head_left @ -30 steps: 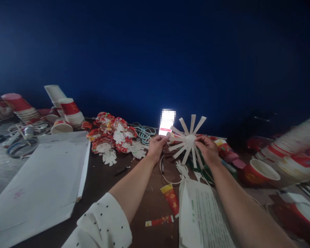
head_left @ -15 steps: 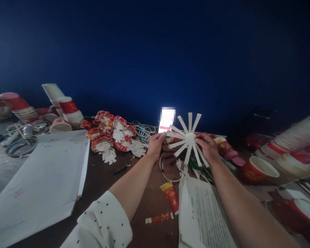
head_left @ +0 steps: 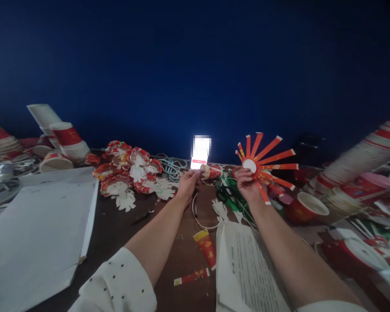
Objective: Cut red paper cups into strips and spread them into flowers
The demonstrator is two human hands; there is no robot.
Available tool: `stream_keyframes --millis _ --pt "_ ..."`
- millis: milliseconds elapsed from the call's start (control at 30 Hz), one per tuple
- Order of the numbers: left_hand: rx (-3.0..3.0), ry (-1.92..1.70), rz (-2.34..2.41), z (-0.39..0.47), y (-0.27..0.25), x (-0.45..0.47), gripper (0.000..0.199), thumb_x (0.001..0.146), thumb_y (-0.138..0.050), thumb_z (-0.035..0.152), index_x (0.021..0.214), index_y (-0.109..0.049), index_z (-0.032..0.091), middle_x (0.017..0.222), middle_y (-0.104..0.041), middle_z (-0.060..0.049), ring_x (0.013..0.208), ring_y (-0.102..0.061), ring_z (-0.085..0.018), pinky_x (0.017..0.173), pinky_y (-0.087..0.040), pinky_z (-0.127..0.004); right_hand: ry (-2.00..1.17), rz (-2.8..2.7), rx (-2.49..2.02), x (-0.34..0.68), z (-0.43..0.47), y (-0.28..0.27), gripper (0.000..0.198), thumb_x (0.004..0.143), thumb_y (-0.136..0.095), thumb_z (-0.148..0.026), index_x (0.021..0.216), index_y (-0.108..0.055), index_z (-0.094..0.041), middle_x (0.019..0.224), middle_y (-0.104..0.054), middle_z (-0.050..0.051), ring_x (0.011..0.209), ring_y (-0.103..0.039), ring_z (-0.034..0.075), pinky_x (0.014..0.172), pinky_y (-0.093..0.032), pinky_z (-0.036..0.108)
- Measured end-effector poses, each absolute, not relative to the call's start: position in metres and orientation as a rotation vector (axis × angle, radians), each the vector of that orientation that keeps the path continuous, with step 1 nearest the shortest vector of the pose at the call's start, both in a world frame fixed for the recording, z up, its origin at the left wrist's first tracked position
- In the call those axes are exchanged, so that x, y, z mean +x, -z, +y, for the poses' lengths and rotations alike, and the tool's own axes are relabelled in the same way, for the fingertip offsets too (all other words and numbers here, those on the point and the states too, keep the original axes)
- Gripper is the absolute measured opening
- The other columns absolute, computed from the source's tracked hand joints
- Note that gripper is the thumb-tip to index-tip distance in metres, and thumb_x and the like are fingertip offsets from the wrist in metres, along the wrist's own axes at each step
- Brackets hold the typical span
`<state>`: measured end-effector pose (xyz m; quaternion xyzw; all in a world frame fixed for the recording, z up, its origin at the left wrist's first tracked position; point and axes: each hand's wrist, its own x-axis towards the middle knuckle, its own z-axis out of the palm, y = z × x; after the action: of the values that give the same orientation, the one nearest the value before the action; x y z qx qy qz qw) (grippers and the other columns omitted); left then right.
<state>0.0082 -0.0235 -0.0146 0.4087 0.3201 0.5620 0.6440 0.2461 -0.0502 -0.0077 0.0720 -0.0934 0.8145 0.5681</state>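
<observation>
A paper cup cut into a fan of strips (head_left: 250,166) is in my right hand (head_left: 248,185), held by the edge of its round white base. Its red printed strips spread outward, mostly to the right. My left hand (head_left: 186,184) is closed in a pinch just below a lit phone (head_left: 199,161); what is between its fingertips, if anything, I cannot make out. Beside those fingertips lies a red, gold-patterned paper cup (head_left: 213,171). Two cut red cup pieces (head_left: 207,248) rest on the brown table (head_left: 169,255) between my forearms.
Red-and-white paper figures (head_left: 138,169) are heaped left of centre, beside a coiled pale cable (head_left: 172,167). A white board (head_left: 35,234) covers the left. Printed sheets (head_left: 243,268) lie before me. Stacked cups (head_left: 360,151) lean at right; an open cup (head_left: 312,206) lies nearby.
My right hand has moved the cut cup right and turned it from its white side to its red side. My left hand has come away from the strips. The view has shifted slightly right.
</observation>
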Motion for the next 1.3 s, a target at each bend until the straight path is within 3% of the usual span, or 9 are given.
stream_keyframes --millis 333,633,867,1100,1300 --pt "0.959 -1.243 0.774 -0.025 0.015 0.009 0.036 0.065 -0.073 0.043 0.082 -0.070 0.012 0.066 -0.063 -0.002 0.044 -0.039 -0.003 0.038 -0.029 -0.016 -1.678 -0.488 -0.088 0.239 -0.054 0.004 0.028 0.071 -0.056 0.001 0.085 -0.047 -0.021 0.075 -0.060 -0.005 0.060 -0.058 0.003 0.047 -0.049 0.013" --pt "0.934 -1.205 0.751 -0.025 0.017 0.009 0.040 0.064 -0.074 0.045 0.085 -0.070 0.012 0.063 -0.059 0.000 0.041 -0.037 -0.003 0.038 -0.037 -0.018 -1.693 -0.377 -0.100 0.237 -0.056 0.002 0.029 0.069 -0.056 0.003 0.083 -0.045 -0.021 0.074 -0.060 -0.006 0.058 -0.058 0.002 0.046 -0.049 0.011" --pt "0.966 -1.208 0.752 -0.024 0.017 0.010 0.038 0.066 -0.073 0.045 0.084 -0.070 0.011 0.063 -0.060 0.000 0.041 -0.038 -0.002 0.037 -0.035 -0.017 -1.581 -0.478 -0.256 0.234 -0.055 0.001 0.026 0.069 -0.059 -0.001 0.083 -0.049 -0.021 0.070 -0.058 -0.007 0.055 -0.055 0.003 0.043 -0.045 0.012" --pt "0.943 -1.216 0.760 -0.023 0.018 0.011 0.037 0.064 -0.074 0.044 0.082 -0.070 0.012 0.067 -0.063 -0.002 0.044 -0.040 -0.003 0.037 -0.032 -0.016 -1.332 -0.636 -0.532 0.228 -0.057 -0.003 0.021 0.068 -0.069 -0.015 0.082 -0.055 -0.021 0.070 -0.059 -0.005 0.060 -0.056 0.006 0.045 -0.046 0.015" --pt "0.935 -1.214 0.768 -0.022 0.018 0.010 0.034 0.066 -0.073 0.041 0.082 -0.071 0.012 0.066 -0.062 -0.002 0.043 -0.039 -0.003 0.038 -0.031 -0.017 -1.124 -0.681 -0.758 0.218 -0.057 -0.014 0.028 0.063 -0.078 -0.026 0.079 -0.055 -0.023 0.070 -0.061 -0.005 0.062 -0.059 0.009 0.046 -0.046 0.019"
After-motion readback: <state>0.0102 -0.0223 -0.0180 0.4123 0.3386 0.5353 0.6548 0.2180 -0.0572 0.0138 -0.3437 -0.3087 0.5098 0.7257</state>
